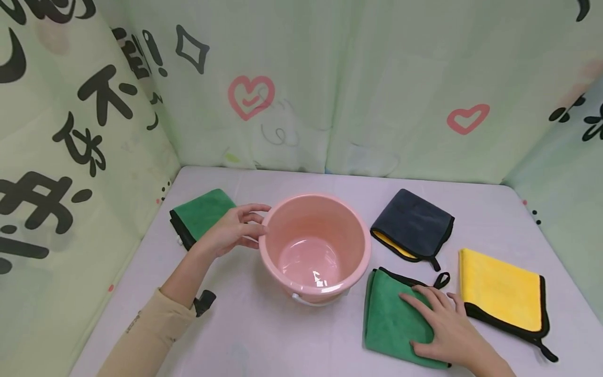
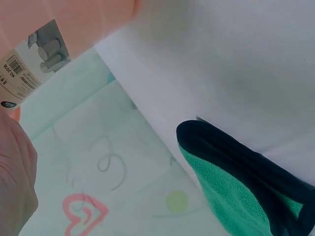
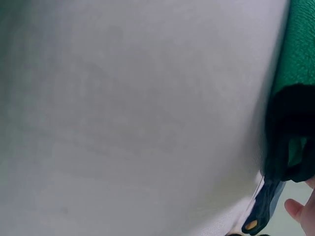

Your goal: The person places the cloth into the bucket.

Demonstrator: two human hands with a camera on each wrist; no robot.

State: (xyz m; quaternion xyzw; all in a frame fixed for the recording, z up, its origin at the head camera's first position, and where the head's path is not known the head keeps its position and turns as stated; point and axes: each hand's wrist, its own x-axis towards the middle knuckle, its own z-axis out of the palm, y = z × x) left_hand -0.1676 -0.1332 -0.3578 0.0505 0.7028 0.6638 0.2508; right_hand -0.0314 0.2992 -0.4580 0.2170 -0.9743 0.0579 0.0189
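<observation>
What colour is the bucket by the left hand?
Pink; the bucket shows best in the head view.

Bucket (image 1: 314, 248) label (image 2: 35, 65) reads "NO.201", last digit unclear; curtain (image 1: 301, 52) shows "不" (image 1: 101, 102) and "!" (image 1: 154, 50).

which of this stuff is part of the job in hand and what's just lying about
Seemingly in the job:
bucket, left hand at its rim
right green cloth, right hand resting on it

Probably just lying about:
left green cloth
dark cloth
yellow cloth
</observation>
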